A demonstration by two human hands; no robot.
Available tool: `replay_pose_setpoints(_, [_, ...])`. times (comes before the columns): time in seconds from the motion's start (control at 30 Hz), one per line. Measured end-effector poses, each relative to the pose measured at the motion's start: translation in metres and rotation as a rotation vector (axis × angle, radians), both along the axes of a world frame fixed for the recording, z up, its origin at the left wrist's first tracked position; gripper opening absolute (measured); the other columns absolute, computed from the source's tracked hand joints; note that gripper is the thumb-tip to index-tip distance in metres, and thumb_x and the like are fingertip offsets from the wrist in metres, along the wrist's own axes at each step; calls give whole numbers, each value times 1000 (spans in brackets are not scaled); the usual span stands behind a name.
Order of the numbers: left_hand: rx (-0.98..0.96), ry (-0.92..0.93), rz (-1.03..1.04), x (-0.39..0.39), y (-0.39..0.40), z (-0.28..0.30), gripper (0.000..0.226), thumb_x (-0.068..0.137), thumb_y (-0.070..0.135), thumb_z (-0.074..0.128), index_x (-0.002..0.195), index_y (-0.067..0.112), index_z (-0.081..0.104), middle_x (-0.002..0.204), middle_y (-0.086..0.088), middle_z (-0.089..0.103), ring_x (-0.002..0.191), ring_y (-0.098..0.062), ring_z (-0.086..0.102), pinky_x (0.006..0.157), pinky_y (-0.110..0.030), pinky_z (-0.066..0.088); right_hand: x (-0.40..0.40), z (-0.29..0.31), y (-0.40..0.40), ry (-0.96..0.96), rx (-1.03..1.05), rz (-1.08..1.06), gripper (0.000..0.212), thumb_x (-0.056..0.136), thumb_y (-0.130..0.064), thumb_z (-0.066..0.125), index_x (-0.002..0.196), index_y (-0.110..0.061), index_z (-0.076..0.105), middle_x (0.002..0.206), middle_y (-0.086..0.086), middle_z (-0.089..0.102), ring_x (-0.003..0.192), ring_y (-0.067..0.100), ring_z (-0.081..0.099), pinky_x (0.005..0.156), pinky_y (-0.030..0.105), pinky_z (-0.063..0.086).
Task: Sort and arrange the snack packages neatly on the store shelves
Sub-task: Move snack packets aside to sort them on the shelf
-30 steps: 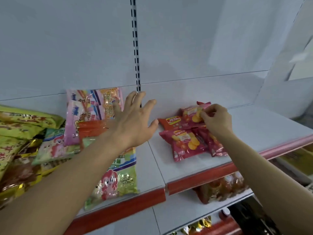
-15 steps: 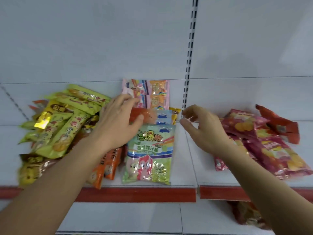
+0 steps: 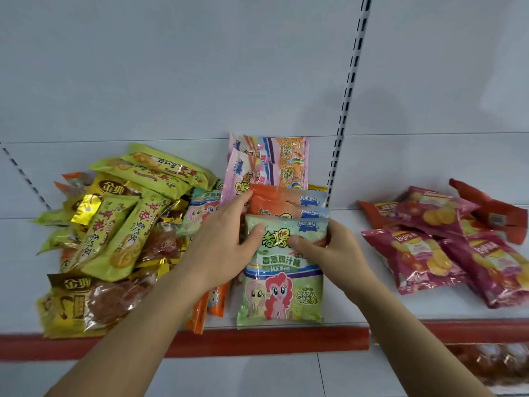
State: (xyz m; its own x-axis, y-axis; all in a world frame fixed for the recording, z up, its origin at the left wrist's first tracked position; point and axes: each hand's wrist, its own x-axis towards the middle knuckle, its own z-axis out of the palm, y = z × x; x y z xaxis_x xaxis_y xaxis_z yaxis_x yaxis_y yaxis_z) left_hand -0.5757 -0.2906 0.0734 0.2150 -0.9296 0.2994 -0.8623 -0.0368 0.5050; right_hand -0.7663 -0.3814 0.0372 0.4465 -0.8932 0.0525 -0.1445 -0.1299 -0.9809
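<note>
Head view: both hands, left (image 3: 220,247) and right (image 3: 335,250), gripping green pony packet (image 3: 282,285) mid-frame, long axis toward shelf (image 3: 357,310) back, label upright.

Noodle packets (image 3: 120,224) left of chip bags (image 3: 446,242)

Shelf (image 3: 372,310): pink noodle packs (image 3: 274,159), 2; green pony packs (image 3: 282,282), 2 visible; orange packs (image 3: 274,197), 2 stacked at back; magenta crisp bags (image 3: 415,259), about 4; yellow-green packs (image 3: 120,224), uncounted heap.
</note>
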Motion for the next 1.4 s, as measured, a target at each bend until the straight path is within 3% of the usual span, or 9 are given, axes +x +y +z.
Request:
replay_pose_setpoints(0.1, [-74, 167, -84, 1, -2, 2, 66, 98, 45, 58, 156, 31, 29, 140, 14, 56, 123, -6, 57, 105, -38, 49, -3, 14, 3, -115, 22, -61, 12, 90, -12, 75, 95, -8, 65, 83, 7, 78, 72, 24, 77, 60, 31, 59])
replay_pose_setpoints(0.23, [-125, 534, -194, -4, -5, 16, 54, 88, 53, 66, 135, 54, 39, 117, 33, 62, 114, 1, 62, 90, -25, 57, -6, 37, 2, -243, 56, -143, 16, 93, -19, 70, 94, -5, 64, 84, 12, 77, 73, 30, 76, 64, 39, 62])
replay_pose_setpoints(0.37, [-79, 820, -322, -6, -11, 28, 59, 75, 53, 76, 127, 44, 50, 122, 17, 69, 116, -10, 67, 96, -35, 56, 1, 62, 1, -304, -1, -157, 19, 94, -24, 69, 95, -5, 64, 82, 13, 77, 69, 30, 76, 57, 35, 61])
replay_pose_setpoints(0.6, [-31, 932, -359, 6, -14, 39, 42, 77, 27, 75, 118, 21, 65, 112, 2, 77, 104, -16, 73, 83, -26, 57, 35, 80, -3, -291, -94, -195, 24, 96, -29, 67, 86, -8, 66, 78, 12, 77, 66, 23, 75, 58, 34, 60])
replay_pose_setpoints(0.77, [-69, 960, -291, 20, -9, 42, 55, 74, 23, 77, 126, 19, 60, 116, 0, 76, 106, -22, 73, 93, -43, 57, 58, 92, -10, -255, -140, -160, 30, 96, -41, 66, 85, -13, 67, 83, 10, 78, 76, 28, 76, 71, 45, 61])
replay_pose_setpoints(0.93, [-206, 951, -139, 26, -7, 42, 40, 88, 21, 74, 125, 23, 62, 111, 7, 76, 101, -12, 74, 78, -23, 59, 37, 83, -14, -186, -9, 58, 60, 80, -76, 61, 122, -32, 62, 121, 2, 71, 111, 27, 69, 100, 55, 53])
replay_pose_setpoints(1.03, [-225, 990, -124, 10, -15, 41, 38, 90, 27, 74, 125, 25, 60, 111, 5, 76, 98, -16, 75, 83, -37, 60, 16, 72, -2, -204, 23, 122, 68, 82, -50, 75, 140, -33, 44, 124, 6, 69, 107, 26, 72, 91, 46, 59])
replay_pose_setpoints(1.13, [-183, 1027, -185, -24, -33, 38, 29, 96, 28, 67, 123, 25, 59, 106, 6, 77, 92, -14, 76, 77, -34, 61, -12, 65, 9, -307, 30, -20, 67, 82, -31, 79, 139, -32, 44, 121, 11, 71, 98, 29, 75, 80, 43, 62])
replay_pose_setpoints(1.4, [137, 1163, -396, -168, -97, 28, 32, 92, 31, 61, 117, 12, 65, 108, -11, 76, 98, -27, 75, 90, -47, 57, -159, 71, -1, -194, -75, -402, 40, 100, -22, 61, 137, -31, 49, 98, 1, 78, 79, 17, 76, 60, 29, 60])
